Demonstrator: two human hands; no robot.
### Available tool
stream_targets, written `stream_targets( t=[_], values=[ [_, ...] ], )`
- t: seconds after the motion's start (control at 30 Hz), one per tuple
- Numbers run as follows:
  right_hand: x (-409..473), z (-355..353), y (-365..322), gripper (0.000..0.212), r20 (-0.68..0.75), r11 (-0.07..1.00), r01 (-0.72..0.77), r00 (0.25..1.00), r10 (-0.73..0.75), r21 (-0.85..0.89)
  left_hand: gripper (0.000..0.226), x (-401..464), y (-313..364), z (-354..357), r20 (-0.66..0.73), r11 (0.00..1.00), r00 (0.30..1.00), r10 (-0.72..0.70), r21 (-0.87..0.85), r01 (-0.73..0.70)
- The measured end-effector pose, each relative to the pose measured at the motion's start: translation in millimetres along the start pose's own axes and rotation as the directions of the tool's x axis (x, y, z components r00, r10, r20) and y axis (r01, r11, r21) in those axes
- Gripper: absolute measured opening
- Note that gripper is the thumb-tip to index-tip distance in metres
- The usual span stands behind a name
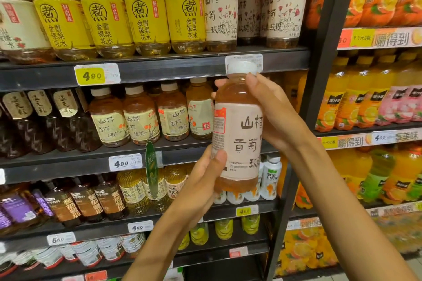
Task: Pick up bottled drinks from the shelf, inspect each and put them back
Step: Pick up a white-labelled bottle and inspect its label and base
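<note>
The left hand (205,173) grips the lower part of a bottle (237,134), thumb pressed across the pale label near its bottom edge; the right hand (271,112) grasps the upper part from the right, fingers curled round the shoulder and neck just under the white cap (242,67); the bottle stands upright between both hands, in front of the shelf (159,68) and off it, amber drink showing above and below the label; directly above the hands, matching pale-labelled bottles (220,7) stand on the upper tier; to their upper left, yellow-labelled bottles (146,11); left of the hands, smaller amber bottles (141,116); right of the right forearm, orange juice bottles (356,96); a yellow price tag (97,74) sits on the shelf edge to the upper left.
</note>
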State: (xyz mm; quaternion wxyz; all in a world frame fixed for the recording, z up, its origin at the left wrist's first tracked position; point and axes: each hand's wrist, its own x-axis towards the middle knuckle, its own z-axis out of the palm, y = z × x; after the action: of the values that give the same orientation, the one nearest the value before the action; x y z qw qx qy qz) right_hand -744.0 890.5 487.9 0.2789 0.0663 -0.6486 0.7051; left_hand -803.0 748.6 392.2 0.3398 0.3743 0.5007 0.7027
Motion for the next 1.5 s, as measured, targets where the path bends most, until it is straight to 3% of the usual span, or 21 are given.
stream_targets(
  t=[0.27,0.37,0.43,0.5,0.6,0.67,0.8,0.87,1.03,1.13,1.23,1.27,1.33,1.4,1.5],
  values=[
    [-1.7,0.4,2.4,0.041,-0.135,0.986,0.119,0.982,-0.135,-0.117,0.058,4.5,3.9,11.2,-0.132,0.978,0.982,0.139,0.174,-0.115],
    [-0.6,-0.2,2.6,0.039,-0.112,0.986,0.076,0.989,-0.093,-0.148,0.062,5.5,6.2,12.7,-0.118,0.979,0.986,0.119,0.179,-0.097],
    [0.9,-2.9,0.6,0.040,-0.071,0.992,0.026,0.997,-0.035,-0.125,0.066,3.8,8.4,11.6,-0.090,0.996,0.995,0.051,0.073,-0.044],
    [1.6,-4.9,0.1,0.041,-0.043,0.999,-0.024,0.999,0.022,-0.039,0.068,0.7,12.2,13.3,-0.044,0.989,0.998,-0.055,-0.138,0.048],
    [1.8,-5.4,3.9,0.041,0.001,0.986,-0.139,0.990,0.140,0.093,0.084,-2.6,18.1,20.8,0.125,0.853,0.976,-0.181,-0.475,0.219],
    [2.7,-4.6,5.5,0.029,0.013,0.967,-0.219,0.976,0.220,0.126,0.092,-6.2,22.6,24.4,0.218,0.755,0.955,-0.201,-0.587,0.293],
    [3.2,-2.3,11.3,0.021,0.003,0.891,-0.387,0.918,0.398,0.237,0.077,-12.8,31.4,25.3,0.306,0.614,0.935,-0.179,-0.708,0.349],
    [2.5,-1.8,16.2,0.025,0.010,0.837,-0.448,0.883,0.470,0.315,0.083,-14.3,34.8,25.7,0.343,0.562,0.922,-0.179,-0.734,0.382],
    [-0.1,-2.1,19.8,0.029,0.016,0.801,-0.518,0.843,0.538,0.299,0.081,-15.9,28.9,19.1,0.365,0.562,0.921,-0.139,-0.736,0.377],
    [0.7,-4.0,16.0,0.026,-0.034,0.888,-0.402,0.907,0.419,0.225,0.081,-14.0,24.5,15.0,0.420,0.595,0.899,-0.128,-0.692,0.408],
    [0.8,-4.4,6.4,0.026,-0.074,0.989,-0.145,0.986,0.147,0.039,0.086,-6.3,17.7,11.7,0.250,0.675,0.952,-0.178,-0.673,0.303],
    [0.7,-4.0,3.0,0.029,-0.087,0.998,-0.059,0.995,0.057,-0.022,0.086,-4.6,15.2,9.1,0.150,0.764,0.972,-0.178,-0.602,0.233],
    [-0.3,-1.2,-2.7,0.040,-0.098,0.992,0.074,0.992,-0.085,-0.105,0.078,-5.9,14.6,4.6,-0.004,0.970,0.994,-0.113,-0.219,0.110],
    [-1.6,1.8,-5.2,0.047,-0.067,0.977,0.150,0.985,-0.161,-0.153,0.064,-7.5,15.8,3.8,-0.037,0.994,0.999,-0.016,0.108,0.020],
    [-3.0,2.6,-6.5,0.058,0.017,0.967,0.169,0.986,-0.168,-0.189,0.053,-4.8,14.8,2.5,-0.052,0.974,0.995,0.081,0.218,-0.067]
  ],
)
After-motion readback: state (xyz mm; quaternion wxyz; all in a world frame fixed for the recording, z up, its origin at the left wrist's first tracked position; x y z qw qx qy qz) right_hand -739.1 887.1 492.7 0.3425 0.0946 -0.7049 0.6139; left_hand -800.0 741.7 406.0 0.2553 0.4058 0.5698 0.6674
